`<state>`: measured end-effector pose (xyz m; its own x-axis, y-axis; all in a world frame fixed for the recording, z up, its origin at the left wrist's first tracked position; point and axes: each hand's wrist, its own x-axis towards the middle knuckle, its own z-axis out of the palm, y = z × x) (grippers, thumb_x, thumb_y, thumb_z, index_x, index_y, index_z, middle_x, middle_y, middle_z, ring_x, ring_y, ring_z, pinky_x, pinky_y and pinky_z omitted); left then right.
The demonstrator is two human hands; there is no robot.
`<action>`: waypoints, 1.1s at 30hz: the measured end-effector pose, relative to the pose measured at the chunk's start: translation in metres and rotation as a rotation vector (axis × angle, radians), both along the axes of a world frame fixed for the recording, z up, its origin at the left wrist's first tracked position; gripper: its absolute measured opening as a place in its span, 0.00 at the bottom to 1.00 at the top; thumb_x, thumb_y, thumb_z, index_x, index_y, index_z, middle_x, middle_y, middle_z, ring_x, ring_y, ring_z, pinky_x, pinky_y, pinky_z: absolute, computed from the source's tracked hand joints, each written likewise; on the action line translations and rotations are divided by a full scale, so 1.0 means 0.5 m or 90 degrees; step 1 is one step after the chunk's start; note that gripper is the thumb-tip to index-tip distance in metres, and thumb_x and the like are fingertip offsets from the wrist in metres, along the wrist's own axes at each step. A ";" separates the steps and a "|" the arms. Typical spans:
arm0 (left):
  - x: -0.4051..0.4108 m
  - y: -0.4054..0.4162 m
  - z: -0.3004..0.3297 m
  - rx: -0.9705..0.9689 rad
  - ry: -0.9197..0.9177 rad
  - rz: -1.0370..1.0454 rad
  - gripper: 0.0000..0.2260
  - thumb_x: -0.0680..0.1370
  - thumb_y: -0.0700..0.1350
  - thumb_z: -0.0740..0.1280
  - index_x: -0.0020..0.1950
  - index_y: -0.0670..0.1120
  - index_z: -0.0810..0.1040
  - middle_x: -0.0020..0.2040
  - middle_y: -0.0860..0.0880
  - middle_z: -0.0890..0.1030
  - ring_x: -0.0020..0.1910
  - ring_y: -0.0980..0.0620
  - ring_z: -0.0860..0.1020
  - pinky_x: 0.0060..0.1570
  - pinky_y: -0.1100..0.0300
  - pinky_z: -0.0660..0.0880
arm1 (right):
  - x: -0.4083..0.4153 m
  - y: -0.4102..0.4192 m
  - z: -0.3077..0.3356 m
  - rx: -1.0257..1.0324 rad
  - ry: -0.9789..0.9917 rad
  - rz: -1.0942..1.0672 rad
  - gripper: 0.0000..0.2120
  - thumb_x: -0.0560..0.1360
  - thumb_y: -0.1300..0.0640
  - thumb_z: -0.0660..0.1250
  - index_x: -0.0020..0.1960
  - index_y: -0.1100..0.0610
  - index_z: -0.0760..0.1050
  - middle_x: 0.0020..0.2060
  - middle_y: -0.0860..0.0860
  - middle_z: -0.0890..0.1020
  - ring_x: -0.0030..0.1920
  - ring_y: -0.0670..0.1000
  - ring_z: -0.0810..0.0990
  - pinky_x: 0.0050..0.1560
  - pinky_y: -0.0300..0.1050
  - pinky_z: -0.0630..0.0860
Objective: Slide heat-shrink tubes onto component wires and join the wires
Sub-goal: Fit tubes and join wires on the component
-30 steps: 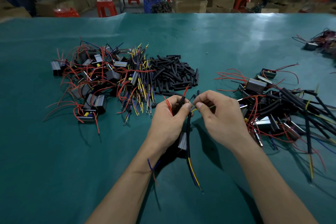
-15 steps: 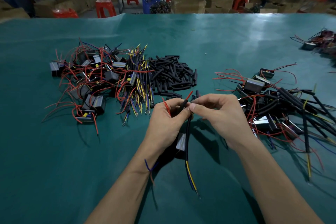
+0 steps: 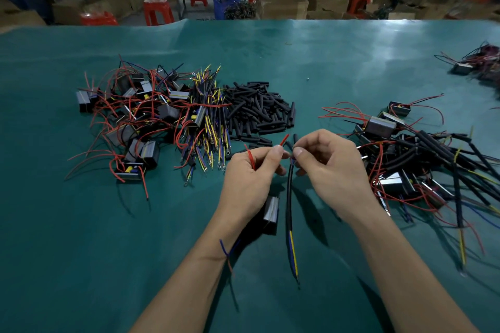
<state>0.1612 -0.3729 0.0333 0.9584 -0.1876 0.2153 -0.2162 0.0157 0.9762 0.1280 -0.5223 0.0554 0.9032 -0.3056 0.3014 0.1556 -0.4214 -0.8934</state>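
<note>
The hands (image 3: 292,167) meet in the middle of the green desk (image 3: 338,62). A messy pile of boxes and wires (image 3: 140,121) blocks the left, with a heap of black tubes (image 3: 257,111) just beside it. Another tangled pile (image 3: 422,165) blocks the right. The desk is bare behind the piles and close to the person.

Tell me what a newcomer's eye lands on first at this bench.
Two hands meet mid-table: the left hand and right hand pinch wire ends together, a black sleeved cable hanging between them. Behind lies a heap of black heat-shrink tubes, with red-wired components tangled to its left.
</note>
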 end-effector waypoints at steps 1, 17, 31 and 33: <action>0.000 0.000 0.000 -0.003 -0.007 0.002 0.10 0.82 0.46 0.67 0.49 0.44 0.87 0.32 0.52 0.82 0.22 0.63 0.69 0.26 0.74 0.62 | 0.000 0.000 0.000 0.006 0.003 0.001 0.08 0.76 0.63 0.72 0.42 0.51 0.81 0.35 0.48 0.85 0.38 0.51 0.84 0.45 0.56 0.83; 0.009 -0.003 -0.008 -0.060 0.006 -0.016 0.07 0.81 0.40 0.68 0.53 0.49 0.85 0.35 0.50 0.84 0.36 0.58 0.80 0.39 0.69 0.71 | -0.003 0.010 0.007 0.157 -0.010 0.025 0.08 0.79 0.70 0.68 0.46 0.59 0.80 0.39 0.53 0.88 0.40 0.51 0.87 0.43 0.39 0.81; 0.001 -0.001 0.009 -0.088 0.044 -0.046 0.08 0.82 0.45 0.67 0.50 0.47 0.86 0.36 0.47 0.84 0.37 0.55 0.80 0.39 0.60 0.77 | -0.010 0.027 0.021 0.261 -0.104 0.059 0.14 0.74 0.76 0.67 0.39 0.59 0.81 0.36 0.57 0.86 0.38 0.52 0.86 0.43 0.43 0.83; -0.001 0.000 0.010 -0.094 0.043 -0.064 0.08 0.82 0.44 0.67 0.50 0.46 0.86 0.35 0.52 0.84 0.35 0.59 0.79 0.38 0.68 0.74 | -0.010 0.026 0.021 0.269 -0.102 0.061 0.12 0.73 0.76 0.69 0.39 0.60 0.81 0.36 0.57 0.86 0.37 0.52 0.85 0.43 0.44 0.83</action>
<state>0.1607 -0.3732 0.0383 0.9498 -0.2539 0.1829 -0.1402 0.1774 0.9741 0.1230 -0.5094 0.0660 0.8854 -0.3490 0.3069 0.3269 -0.0018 -0.9450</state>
